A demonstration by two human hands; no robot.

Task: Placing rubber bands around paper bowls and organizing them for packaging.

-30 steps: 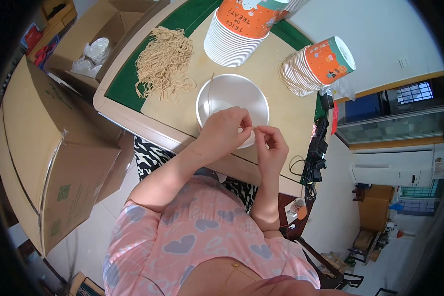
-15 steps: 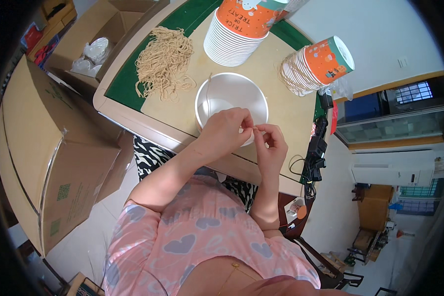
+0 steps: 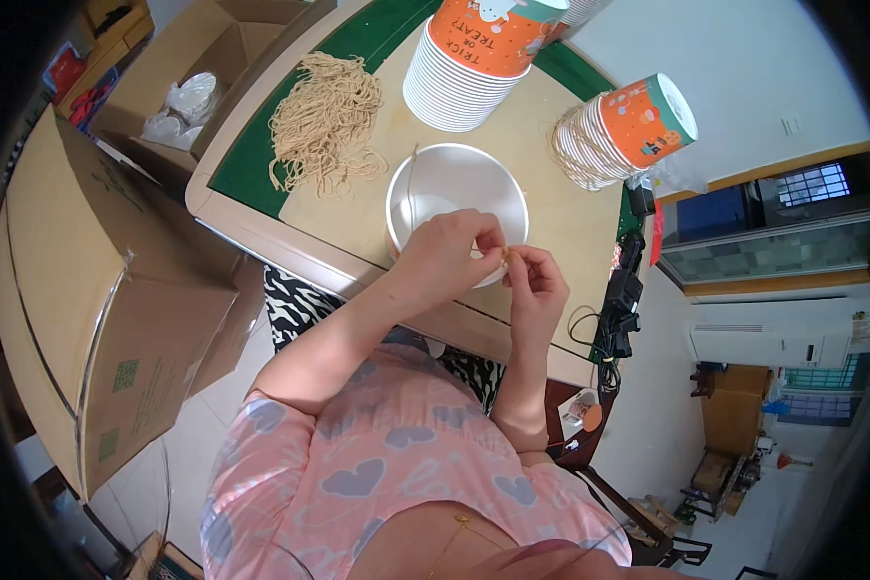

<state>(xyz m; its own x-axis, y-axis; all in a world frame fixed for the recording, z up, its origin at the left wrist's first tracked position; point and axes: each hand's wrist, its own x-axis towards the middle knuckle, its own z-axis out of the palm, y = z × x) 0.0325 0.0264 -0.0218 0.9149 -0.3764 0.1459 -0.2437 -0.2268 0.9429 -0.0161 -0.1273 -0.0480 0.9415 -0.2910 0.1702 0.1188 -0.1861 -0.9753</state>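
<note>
A white paper bucket [image 3: 476, 184] stands mouth up at the table's near edge. One tan cord [image 3: 413, 188] hangs over its far rim and runs down inside. Over the near right part of the rim, my left hand [image 3: 451, 253] and my right hand [image 3: 536, 283] meet fingertip to fingertip. Both pinch a small tan bit of cord between them. My left hand and wrist hide the bucket's near left side. Beyond the bucket, to the left, lies a loose pile of tan cords [image 3: 327, 124].
A tall stack of orange-and-white paper buckets [image 3: 466, 89] stands at the back. Another stack [image 3: 626, 133], with cords hanging on it, lies tilted at the right. Black power adapters [image 3: 621, 290] line the right edge. Open cardboard boxes [image 3: 155, 319] stand on the left.
My fingertips have shifted slightly, and more of the tan cord shows between them. My right fingers are bent a little differently. The bucket stays in place on the table.
</note>
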